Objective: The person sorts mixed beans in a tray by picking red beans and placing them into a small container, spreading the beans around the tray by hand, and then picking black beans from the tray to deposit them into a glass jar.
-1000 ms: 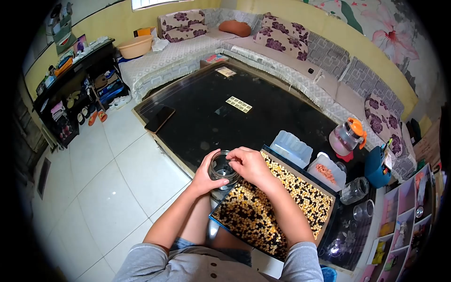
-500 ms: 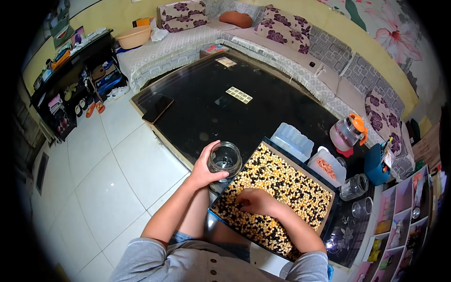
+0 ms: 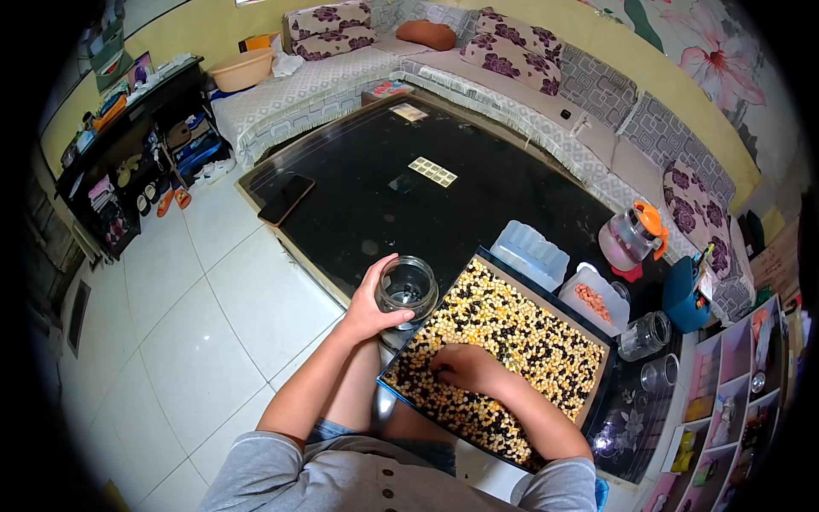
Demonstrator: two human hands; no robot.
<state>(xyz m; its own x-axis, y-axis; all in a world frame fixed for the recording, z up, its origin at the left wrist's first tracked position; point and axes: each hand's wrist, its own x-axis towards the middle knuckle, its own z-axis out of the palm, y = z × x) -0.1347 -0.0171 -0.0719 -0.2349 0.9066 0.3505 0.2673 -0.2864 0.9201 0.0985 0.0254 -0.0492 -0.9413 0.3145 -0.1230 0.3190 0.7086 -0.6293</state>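
Note:
My left hand (image 3: 372,303) is wrapped round a clear glass jar (image 3: 408,290), held upright with its mouth facing up beside the box. A few small dark pieces show at the jar's bottom. On my lap and the table edge sits a shallow box (image 3: 607,358) filled with mixed yellow corn kernels and black beans (image 3: 503,324). My right hand (image 3: 465,369) is down among the kernels and beans at the box's near left part. Its fingers are curled and pinched together; what lies between the fingertips is hidden.
Beyond the box stand a clear plastic container (image 3: 531,256), a tub of pinkish nuts (image 3: 592,300), glass jars (image 3: 644,336) and an orange-lidded jug (image 3: 631,237). A phone (image 3: 287,200) and a pale card (image 3: 433,171) lie on the black table (image 3: 358,222).
Both hands stay in nearly the same places, the left on the jar and the right among the kernels. The camera view has shifted very slightly.

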